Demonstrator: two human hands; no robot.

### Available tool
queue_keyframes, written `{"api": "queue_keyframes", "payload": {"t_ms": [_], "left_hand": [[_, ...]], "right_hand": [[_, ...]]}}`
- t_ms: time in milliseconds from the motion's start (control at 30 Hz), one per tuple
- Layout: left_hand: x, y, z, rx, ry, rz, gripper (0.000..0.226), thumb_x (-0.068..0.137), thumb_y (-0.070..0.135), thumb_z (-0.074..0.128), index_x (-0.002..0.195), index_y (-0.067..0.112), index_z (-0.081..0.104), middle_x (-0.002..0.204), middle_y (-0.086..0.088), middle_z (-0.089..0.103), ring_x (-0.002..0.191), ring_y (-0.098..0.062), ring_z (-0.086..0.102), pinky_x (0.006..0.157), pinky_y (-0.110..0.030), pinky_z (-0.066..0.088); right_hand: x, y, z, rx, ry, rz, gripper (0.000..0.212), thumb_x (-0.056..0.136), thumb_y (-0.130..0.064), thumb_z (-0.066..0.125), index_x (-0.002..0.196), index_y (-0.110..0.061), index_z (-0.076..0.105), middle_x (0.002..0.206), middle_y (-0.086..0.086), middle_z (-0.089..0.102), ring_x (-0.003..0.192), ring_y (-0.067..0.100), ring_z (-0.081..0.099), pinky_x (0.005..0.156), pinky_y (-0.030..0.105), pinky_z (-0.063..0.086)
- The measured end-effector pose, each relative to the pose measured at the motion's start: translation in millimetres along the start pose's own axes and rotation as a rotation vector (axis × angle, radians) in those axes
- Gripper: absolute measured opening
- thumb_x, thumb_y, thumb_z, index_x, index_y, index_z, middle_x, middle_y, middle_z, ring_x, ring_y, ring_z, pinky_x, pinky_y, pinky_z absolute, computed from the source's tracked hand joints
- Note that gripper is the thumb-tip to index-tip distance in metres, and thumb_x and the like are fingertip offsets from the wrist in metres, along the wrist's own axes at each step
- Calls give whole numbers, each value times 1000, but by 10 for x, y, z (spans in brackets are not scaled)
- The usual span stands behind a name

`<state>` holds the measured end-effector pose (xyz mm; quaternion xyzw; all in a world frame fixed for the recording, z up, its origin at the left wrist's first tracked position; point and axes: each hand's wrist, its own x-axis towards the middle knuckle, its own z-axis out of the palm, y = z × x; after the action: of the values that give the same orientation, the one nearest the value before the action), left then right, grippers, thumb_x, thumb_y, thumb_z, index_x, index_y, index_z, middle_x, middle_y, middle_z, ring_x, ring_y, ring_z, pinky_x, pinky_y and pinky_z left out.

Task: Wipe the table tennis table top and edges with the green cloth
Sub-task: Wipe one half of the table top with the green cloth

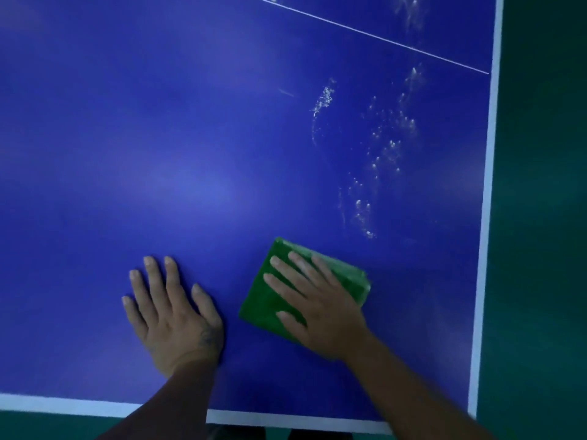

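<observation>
Both forearms reached in from 6 o'clock over the smooth blue tabletop (190, 138). The left hand (173, 315) lay flat on the bare surface, fingers spread. At its 3 o'clock, the right hand (320, 303), fingers straight and slightly fanned, pressed down on the green cloth (262, 301), a soft folded square. White specks (378, 173) streaked the tabletop at the cloth's 1 o'clock, near the white edge stripe (487, 201).

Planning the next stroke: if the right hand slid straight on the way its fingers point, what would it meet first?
Probably nothing: the right hand points up-left over bare blue table top; the white droplets lie right of that line.
</observation>
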<state>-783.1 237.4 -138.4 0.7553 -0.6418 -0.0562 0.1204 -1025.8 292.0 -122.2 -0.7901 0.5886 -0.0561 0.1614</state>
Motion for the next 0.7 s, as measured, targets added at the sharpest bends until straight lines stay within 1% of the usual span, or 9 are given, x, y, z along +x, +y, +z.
{"api": "queue_keyframes", "payload": {"t_ms": [67,133,200,267,367,467,533,600,700], "left_hand": [[3,4,-1,-2,-1,8,63,108,37,40,168,18,35,179,-6,24,168,-27,13,135,-56,11],[-2,11,1,-4,-1,11,63,108,37,40,168,18,35,179,-6,24,168,-26,12,135,-56,10],[-12,5,8,-2,10,14,63,108,38,39,168,18,35,179,-6,25,168,-26,13,135,-55,10],[-7,-5,14,1,18,21,62,108,38,39,167,18,36,178,-7,26,168,-26,15,135,-53,10],[-19,20,-5,-3,16,24,62,108,36,40,167,15,37,177,-9,28,167,-29,17,136,-52,9],[-63,70,-16,2,25,33,59,111,33,40,164,8,41,176,-14,31,166,-34,20,135,-54,12],[-88,137,-21,0,27,46,56,113,32,40,160,2,45,173,-19,35,163,-39,25,133,-56,18],[-84,359,-34,-34,31,87,54,112,31,43,156,0,51,169,-22,40,161,-42,31,131,-58,23],[17,952,70,-88,21,214,50,112,31,49,153,3,57,167,-20,44,159,-42,34,132,-57,22]], "right_hand": [[178,421,-155,7,-18,-22,65,111,-48,48,171,-31,31,182,-8,16,169,23,9,136,54,8],[456,813,-327,-18,22,62,64,111,-48,46,171,-31,30,181,-7,17,169,21,8,136,54,8],[713,1100,-470,-78,94,154,62,113,-46,44,171,-27,33,181,-3,21,169,24,12,135,56,13],[846,1142,-523,-138,139,233,60,114,-43,41,170,-22,35,180,2,24,168,28,17,134,58,16],[635,763,-371,-132,162,314,62,112,-37,40,171,-22,31,181,4,21,168,30,14,134,59,12],[-123,295,-98,-41,110,204,63,112,-36,41,172,-25,28,182,0,15,169,27,9,135,59,11],[-681,242,-4,5,63,110,62,113,-37,43,172,-26,29,182,-3,13,169,26,10,135,59,13],[-983,450,-67,16,5,2,63,111,-39,47,171,-28,32,182,-5,14,169,25,12,135,59,15],[-873,1087,-330,-1,-104,-207,69,106,-40,56,170,-31,33,182,-8,16,169,24,11,136,55,7]]}}
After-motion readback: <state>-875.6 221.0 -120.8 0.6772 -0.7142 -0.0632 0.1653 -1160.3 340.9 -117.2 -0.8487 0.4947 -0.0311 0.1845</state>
